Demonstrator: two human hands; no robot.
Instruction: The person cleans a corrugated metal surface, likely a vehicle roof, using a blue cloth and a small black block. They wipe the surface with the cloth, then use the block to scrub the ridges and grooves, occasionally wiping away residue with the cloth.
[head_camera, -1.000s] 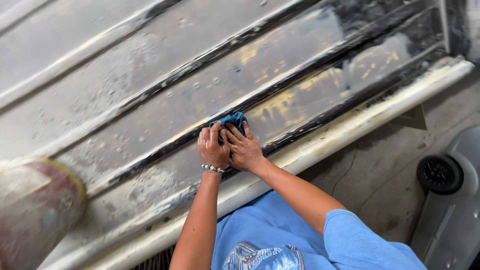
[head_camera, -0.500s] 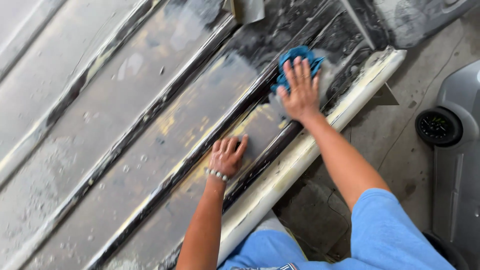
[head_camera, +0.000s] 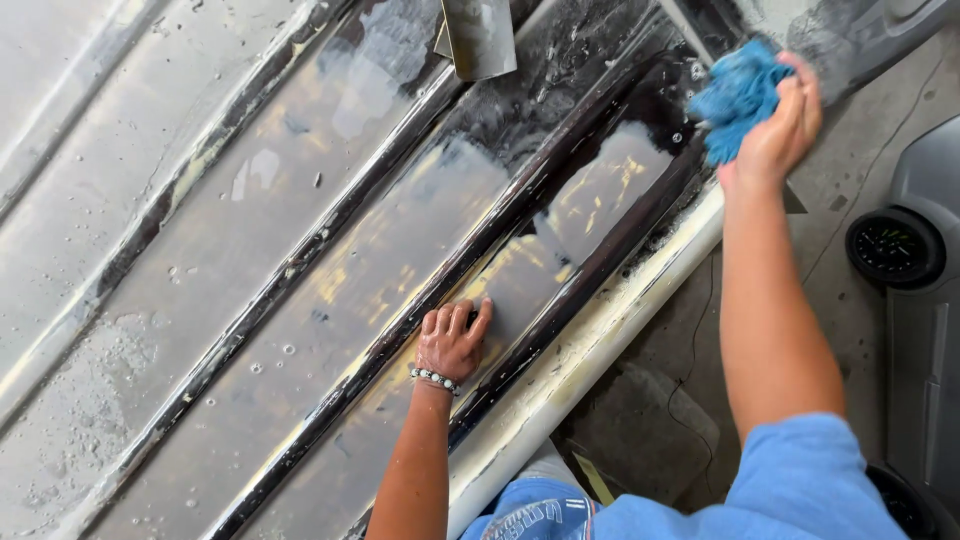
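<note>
Ridges of the wet, glossy metal panel (head_camera: 300, 250) are being pressed by the flat, open left hand (head_camera: 452, 342); a fuzzy blue cloth (head_camera: 735, 95) is being clamped in the right hand (head_camera: 780, 125) near the pale rounded edge (head_camera: 600, 340).

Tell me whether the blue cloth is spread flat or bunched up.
Bunched up: the blue cloth is a crumpled wad under the right hand, pressed on the wet ribbed panel, not laid flat.

My right hand (head_camera: 775, 135) grips a fluffy blue cloth (head_camera: 738, 95); my left (head_camera: 450, 342) lies on the panel (head_camera: 330, 260), wet, glossy ribbed metal. Its near edge (head_camera: 590, 350) is rough cream. The floor (head_camera: 830, 210) is matt concrete.
</note>
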